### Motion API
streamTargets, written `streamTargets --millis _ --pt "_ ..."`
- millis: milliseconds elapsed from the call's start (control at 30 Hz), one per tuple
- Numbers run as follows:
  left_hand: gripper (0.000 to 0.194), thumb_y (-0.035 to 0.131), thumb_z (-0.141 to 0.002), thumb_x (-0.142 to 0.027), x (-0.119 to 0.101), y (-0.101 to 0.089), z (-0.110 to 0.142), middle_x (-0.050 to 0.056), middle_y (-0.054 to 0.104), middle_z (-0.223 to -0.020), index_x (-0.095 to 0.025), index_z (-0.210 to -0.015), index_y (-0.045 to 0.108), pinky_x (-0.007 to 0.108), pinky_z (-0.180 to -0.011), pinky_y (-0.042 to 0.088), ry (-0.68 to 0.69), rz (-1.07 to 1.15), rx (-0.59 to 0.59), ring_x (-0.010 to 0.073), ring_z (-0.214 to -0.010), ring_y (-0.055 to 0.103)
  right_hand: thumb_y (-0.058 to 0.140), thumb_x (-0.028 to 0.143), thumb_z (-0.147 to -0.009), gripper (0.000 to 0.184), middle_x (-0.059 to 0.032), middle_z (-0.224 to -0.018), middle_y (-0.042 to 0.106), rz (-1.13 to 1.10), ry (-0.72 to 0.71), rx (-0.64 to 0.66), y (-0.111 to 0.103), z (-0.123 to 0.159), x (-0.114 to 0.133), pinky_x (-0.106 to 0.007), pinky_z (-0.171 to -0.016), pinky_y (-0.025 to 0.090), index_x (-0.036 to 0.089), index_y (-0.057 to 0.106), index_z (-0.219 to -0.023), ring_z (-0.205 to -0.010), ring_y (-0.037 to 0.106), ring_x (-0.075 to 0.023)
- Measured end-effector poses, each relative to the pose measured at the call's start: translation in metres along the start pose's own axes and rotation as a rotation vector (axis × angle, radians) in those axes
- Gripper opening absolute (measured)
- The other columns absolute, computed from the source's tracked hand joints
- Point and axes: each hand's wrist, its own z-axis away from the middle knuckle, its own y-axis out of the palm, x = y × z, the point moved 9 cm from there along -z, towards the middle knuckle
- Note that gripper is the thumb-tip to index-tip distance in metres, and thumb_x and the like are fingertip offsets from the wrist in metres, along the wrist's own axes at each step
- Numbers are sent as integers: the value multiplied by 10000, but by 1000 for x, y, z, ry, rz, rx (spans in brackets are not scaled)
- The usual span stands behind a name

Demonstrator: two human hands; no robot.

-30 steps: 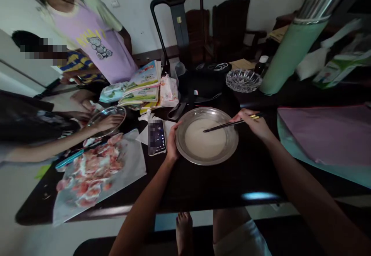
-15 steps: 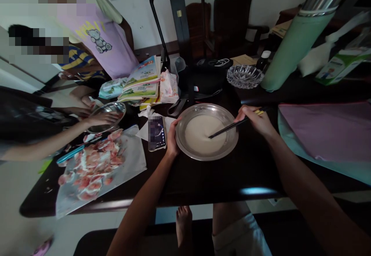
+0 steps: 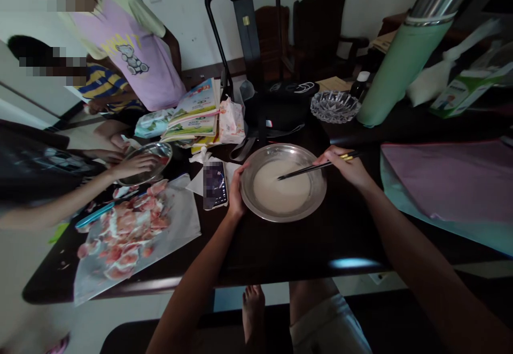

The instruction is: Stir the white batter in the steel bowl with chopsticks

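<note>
A wide metal bowl (image 3: 256, 207) stands on the dark table in front of me, with a pale, milky liquid (image 3: 282, 194) in it. My left hand (image 3: 237, 191) grips the bowl's left rim, fingers along the outside. In my right hand (image 3: 344, 166) is a pair of dark chopsticks (image 3: 306, 170) with gold bands near the top. Their tips dip into the liquid near the middle of the bowl. Just left of my left hand lies a phone (image 3: 216, 186) with its screen lit.
Pinkish-white peels (image 3: 130, 231) lie on a white sheet (image 3: 182, 220) at the left. Beyond, another person's hand (image 3: 138, 166) reaches into a metal bowl (image 3: 166, 164). Books (image 3: 196, 111), a glass dish (image 3: 335, 109) and a green thermos (image 3: 404, 76) stand at the back. A purple cloth bag (image 3: 452, 178) lies right.
The chopstick tips have swept through the liquid, toward the near right and then back to the upper left. My left hand keeps its hold on the bowl.
</note>
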Motion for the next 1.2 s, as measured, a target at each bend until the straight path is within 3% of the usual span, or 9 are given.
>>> streamTargets --millis 100,267,433,633,800,1000,1133,1200 --pt "381 653 -861 -543 0 -1 0 27 761 -1202 -238 -1069 746 402 -1093 492 9 -12 7 274 -1217 661 674 656 -869 489 -29 -629 736 -41 -6 -86 -11 1 0 -384 -769 560 248 702 -600 -665 713 -218" --pt "397 655 -860 -554 -1 0 2 28 757 -1213 -238 -1081 745 404 -1111 478 10 -13 26 277 -1249 646 672 699 -842 490 -41 -728 773 9 -18 94 9 2 2 -385 -782 575 248 748 -667 -756 739 -232" --pt "377 655 -870 -542 -2 0 2 27 770 -1167 -243 -1078 751 409 -1091 502 21 -23 18 279 -1219 667 674 687 -848 503 -30 -642 743 -6 2 -128 -14 0 -2 -387 -783 568 246 695 -608 -689 721 -222" --pt "396 634 -882 -551 1 -3 1 33 755 -1230 -245 -1108 745 410 -1089 504 4 -23 15 272 -1223 662 671 688 -848 469 -42 -742 783 32 -26 76 8 2 4 -402 -807 578 259 750 -674 -787 748 -248" --pt "405 646 -867 -569 0 0 2 39 757 -1217 -245 -1092 735 416 -1090 499 5 -28 33 277 -1225 662 660 713 -838 527 -40 -633 744 9 9 -157 -18 0 -2 -414 -777 574 253 683 -582 -694 727 -248" --pt "454 637 -865 -599 -2 2 3 47 752 -1214 -233 -1120 720 413 -1060 515 7 -50 37 278 -1197 671 682 670 -850 463 -50 -748 782 9 -6 87 10 2 -2 -395 -791 585 247 754 -677 -757 745 -238" --pt "436 651 -857 -598 -2 -2 3 37 751 -1214 -242 -1095 734 401 -1049 521 32 -61 14 273 -1190 669 683 682 -843 484 -39 -701 775 19 18 -102 -11 1 -4 -406 -816 581 246 713 -634 -744 744 -241" --pt "461 645 -855 -617 -1 -1 2 44 749 -1220 -246 -1115 730 408 -1039 526 23 -55 32 277 -1184 670 656 667 -872 505 -35 -638 746 -14 9 -120 -14 1 -3 -401 -764 578 251 688 -588 -677 723 -235"
